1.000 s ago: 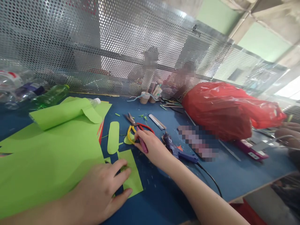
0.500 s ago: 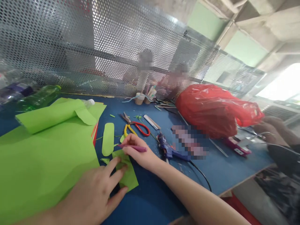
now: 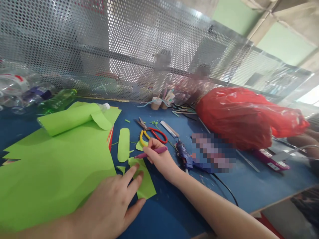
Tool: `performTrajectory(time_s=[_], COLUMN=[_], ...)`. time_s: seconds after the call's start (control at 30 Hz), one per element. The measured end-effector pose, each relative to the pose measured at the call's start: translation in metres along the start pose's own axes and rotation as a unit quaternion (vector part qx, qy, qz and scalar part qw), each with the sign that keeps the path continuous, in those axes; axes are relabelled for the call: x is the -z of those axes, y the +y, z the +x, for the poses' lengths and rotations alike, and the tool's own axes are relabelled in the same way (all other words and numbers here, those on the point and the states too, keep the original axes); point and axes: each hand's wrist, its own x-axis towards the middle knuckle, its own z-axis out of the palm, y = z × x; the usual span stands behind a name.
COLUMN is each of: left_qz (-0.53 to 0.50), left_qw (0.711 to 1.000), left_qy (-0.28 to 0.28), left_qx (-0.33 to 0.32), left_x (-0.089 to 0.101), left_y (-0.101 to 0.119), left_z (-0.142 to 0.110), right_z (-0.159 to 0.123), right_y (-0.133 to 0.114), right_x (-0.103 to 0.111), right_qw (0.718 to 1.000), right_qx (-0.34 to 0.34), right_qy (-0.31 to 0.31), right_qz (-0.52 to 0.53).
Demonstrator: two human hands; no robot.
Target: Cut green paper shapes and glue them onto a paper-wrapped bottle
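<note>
My right hand (image 3: 157, 156) is closed around a purple pen (image 3: 156, 151), its tip at the top edge of a small green paper piece (image 3: 147, 184). With fingers spread, my left hand (image 3: 119, 196) presses that piece against the blue table. Left of the pen tip lies a long rounded green strip (image 3: 123, 144), and a small green scrap (image 3: 121, 169) sits just below it. Beyond my right hand rest scissors (image 3: 159, 134) with one red and one yellow handle. A rounded green cutout (image 3: 141, 145) shows partly under the yellow handle.
Large green sheets (image 3: 62, 169) cover the table's left side, with a green-wrapped bottle (image 3: 69, 120) on top. A blue glue gun (image 3: 184, 154) with a black cord lies at right. Behind are cups of sticks (image 3: 156, 103), a red plastic bag (image 3: 239, 116) and a perforated metal screen (image 3: 139, 39).
The view has shifted, so the table's contents appear farther right. The pen tip sits slightly right along the paper's top edge, and my right hand has tilted a little. My left hand still presses the piece.
</note>
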Motion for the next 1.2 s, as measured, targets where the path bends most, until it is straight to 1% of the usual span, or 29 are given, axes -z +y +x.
performTrajectory(time_s=[0.1,0.17,0.3,0.43,0.67,0.87,1.07,1.2], left_qz=[-0.005,-0.009,-0.022,-0.019,-0.013,0.001,0.015,0.005], left_qw=[1.0,1.0,1.0,1.0,1.0,1.0,1.0,1.0], left_qy=[-0.007,-0.013,-0.022,-0.019,-0.02,-0.023,-0.018,-0.006], left_qx=[-0.004,-0.003,0.002,0.014,0.009,0.005,0.005,-0.003], left_x=[0.0028,0.0037,0.0032,0.0023,0.0027,0.0014,-0.0008,0.0], left_y=[-0.0002,-0.0006,-0.0014,-0.0012,-0.0006,-0.0007,0.0008,-0.0002], left_z=[0.0018,0.0025,0.0022,0.0006,0.0013,0.0018,0.0006,0.0008], right_z=[-0.0013,-0.0023,-0.0038,-0.0034,-0.0009,-0.0018,-0.001,-0.0019], right_y=[-0.003,-0.0056,-0.0096,-0.0098,-0.0065,-0.0066,-0.0058,-0.0066], right_x=[-0.0023,-0.0036,-0.0028,-0.001,-0.0032,-0.0029,-0.0023,-0.0019], right_qw=[0.999,0.998,0.999,1.0,0.998,0.998,0.998,0.998], right_qx=[-0.007,-0.007,-0.006,-0.005,-0.019,-0.019,-0.004,-0.026], right_qy=[-0.036,-0.046,-0.036,-0.02,-0.055,-0.057,-0.057,-0.065], right_qz=[0.03,0.03,0.003,-0.017,0.032,-0.001,-0.011,0.0])
